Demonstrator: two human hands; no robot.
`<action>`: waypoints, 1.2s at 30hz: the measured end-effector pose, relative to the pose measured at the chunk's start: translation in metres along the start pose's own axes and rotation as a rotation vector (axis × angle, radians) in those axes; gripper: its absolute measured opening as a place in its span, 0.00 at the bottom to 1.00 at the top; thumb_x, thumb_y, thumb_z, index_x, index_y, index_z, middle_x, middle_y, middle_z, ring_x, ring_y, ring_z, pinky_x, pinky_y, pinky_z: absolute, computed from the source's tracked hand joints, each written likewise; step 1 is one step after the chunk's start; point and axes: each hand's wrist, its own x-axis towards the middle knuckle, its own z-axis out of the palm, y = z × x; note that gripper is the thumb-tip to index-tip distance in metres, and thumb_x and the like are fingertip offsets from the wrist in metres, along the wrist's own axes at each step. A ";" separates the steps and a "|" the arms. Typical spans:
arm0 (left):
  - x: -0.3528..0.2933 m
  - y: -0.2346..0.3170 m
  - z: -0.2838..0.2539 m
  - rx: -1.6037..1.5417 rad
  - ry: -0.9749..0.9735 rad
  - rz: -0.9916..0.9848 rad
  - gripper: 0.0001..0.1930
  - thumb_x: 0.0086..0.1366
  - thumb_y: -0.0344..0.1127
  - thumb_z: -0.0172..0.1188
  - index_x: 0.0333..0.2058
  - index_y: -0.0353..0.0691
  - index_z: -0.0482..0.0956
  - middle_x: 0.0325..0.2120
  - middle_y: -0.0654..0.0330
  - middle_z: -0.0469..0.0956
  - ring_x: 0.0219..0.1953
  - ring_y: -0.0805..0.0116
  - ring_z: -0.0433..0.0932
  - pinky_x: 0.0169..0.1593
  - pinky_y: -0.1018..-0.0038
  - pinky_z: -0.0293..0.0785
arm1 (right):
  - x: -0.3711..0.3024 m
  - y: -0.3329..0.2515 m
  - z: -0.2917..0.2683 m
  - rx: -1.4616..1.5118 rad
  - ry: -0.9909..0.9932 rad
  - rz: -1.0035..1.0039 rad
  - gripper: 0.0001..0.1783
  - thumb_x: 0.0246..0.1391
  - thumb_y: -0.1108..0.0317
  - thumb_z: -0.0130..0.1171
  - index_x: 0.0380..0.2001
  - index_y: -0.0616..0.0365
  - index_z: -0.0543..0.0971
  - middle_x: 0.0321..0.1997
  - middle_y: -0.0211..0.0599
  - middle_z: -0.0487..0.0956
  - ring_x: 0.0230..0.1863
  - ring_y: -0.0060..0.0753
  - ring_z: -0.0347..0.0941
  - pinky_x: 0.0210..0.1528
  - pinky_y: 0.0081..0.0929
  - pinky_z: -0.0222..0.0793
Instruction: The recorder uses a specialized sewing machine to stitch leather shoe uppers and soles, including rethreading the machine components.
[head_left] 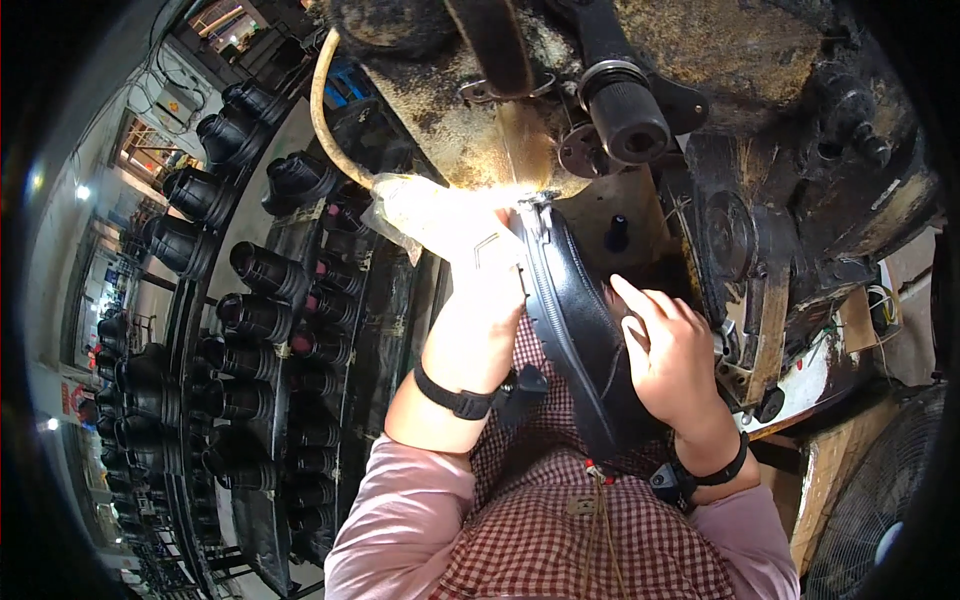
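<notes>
A black shoe (580, 330) is held sole-edge to the left, its far end up against the working point of a large, grimy sewing machine (520, 150). A ribbed, stitched-looking line follows the sole's edge. At the shoe's left side, close under the machine head, my left hand (480, 265) grips it; strong light washes out most of its fingers. My right hand (665, 345) is on the shoe's right side, index finger stretched forward and thumb bent; its other fingertips are partly hidden. Both wrists wear black straps.
Racks (185, 330) with many black shoes stand along the left. A pale hose (322, 110) runs to a plastic-wrapped, brightly lit part (395, 210) beside my left hand. Dark machine parts (740, 220) crowd the right, with a fan (880, 510) at the lower right.
</notes>
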 end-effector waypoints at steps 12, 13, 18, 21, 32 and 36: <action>-0.124 -0.042 0.037 0.275 -0.032 0.066 0.56 0.47 0.51 0.63 0.65 0.34 0.37 0.60 0.44 0.56 0.61 0.53 0.61 0.63 0.62 0.59 | 0.015 0.000 -0.009 0.505 -0.085 0.032 0.21 0.57 0.74 0.48 0.55 0.55 0.71 0.48 0.48 0.76 0.47 0.49 0.73 0.51 0.35 0.66; -0.134 -0.044 0.033 0.231 -0.016 0.035 0.55 0.48 0.52 0.62 0.65 0.33 0.37 0.59 0.42 0.57 0.61 0.52 0.62 0.62 0.62 0.61 | 0.015 0.000 -0.008 0.521 -0.084 0.040 0.21 0.57 0.74 0.48 0.55 0.55 0.71 0.48 0.48 0.76 0.47 0.49 0.73 0.51 0.35 0.66; -0.124 -0.029 0.022 0.263 -0.037 0.040 0.49 0.54 0.48 0.56 0.65 0.30 0.39 0.59 0.42 0.59 0.59 0.55 0.65 0.60 0.65 0.64 | 0.014 0.002 -0.003 0.899 -0.022 0.122 0.19 0.65 0.69 0.38 0.53 0.64 0.71 0.54 0.45 0.74 0.56 0.38 0.69 0.61 0.29 0.58; -0.112 -0.014 0.029 0.308 -0.039 0.053 0.44 0.57 0.44 0.53 0.65 0.31 0.43 0.59 0.43 0.60 0.59 0.60 0.65 0.59 0.68 0.62 | 0.011 0.005 -0.002 0.753 -0.006 0.025 0.19 0.66 0.69 0.36 0.53 0.63 0.72 0.61 0.45 0.67 0.60 0.35 0.64 0.62 0.29 0.56; -0.072 0.018 0.017 0.650 0.079 0.056 0.28 0.58 0.28 0.52 0.59 0.30 0.62 0.47 0.56 0.73 0.45 0.71 0.73 0.51 0.75 0.67 | 0.003 0.009 0.011 0.711 0.061 -0.017 0.19 0.64 0.71 0.38 0.53 0.59 0.73 0.63 0.47 0.64 0.55 0.37 0.68 0.57 0.28 0.61; -0.059 0.023 0.016 0.675 0.058 0.084 0.26 0.58 0.32 0.57 0.55 0.30 0.67 0.43 0.58 0.73 0.45 0.70 0.71 0.51 0.73 0.66 | 0.005 0.010 0.016 0.557 0.108 -0.084 0.19 0.63 0.72 0.39 0.53 0.59 0.73 0.63 0.50 0.64 0.58 0.45 0.68 0.58 0.32 0.62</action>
